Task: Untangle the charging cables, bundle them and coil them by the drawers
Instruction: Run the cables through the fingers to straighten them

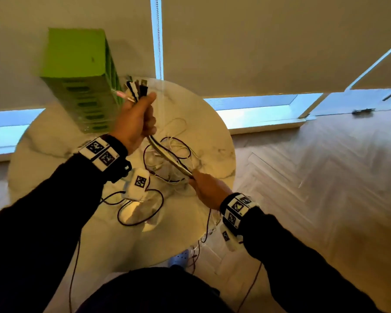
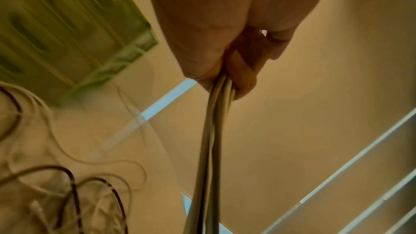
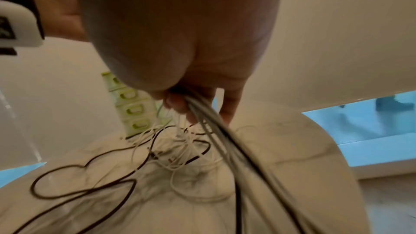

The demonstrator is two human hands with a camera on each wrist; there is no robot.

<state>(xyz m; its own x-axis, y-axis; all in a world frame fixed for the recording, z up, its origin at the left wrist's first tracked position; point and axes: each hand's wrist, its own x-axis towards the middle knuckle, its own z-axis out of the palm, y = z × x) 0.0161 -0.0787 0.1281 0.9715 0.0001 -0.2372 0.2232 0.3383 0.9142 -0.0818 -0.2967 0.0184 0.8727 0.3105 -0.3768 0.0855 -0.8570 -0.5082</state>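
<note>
While the plug ends are already gathered into one fan, most of the job looks undone. Left hand [image 1: 137, 118], raised just beside the green drawers [image 1: 81, 80], is fisted round the cables [image 1: 167, 154] w/ connectors [image 1: 137, 88] sticking out above the thumb. Right hand [image 1: 207, 188], nearer the body than the drawers, closes round the same bundle lower down; the strands btwn the fists run taut & parallel. Beyond that grip the tails lie in loose overlapping loops on the round table [image 1: 217, 141], so I'd judge untangling approx half done; bundling partial; coiling not started. Cords are thin, round, limp: white, grey, black. Tabletop is glossy, marble-veined. Drawers are boxy plastic w/ slot handles.
</note>
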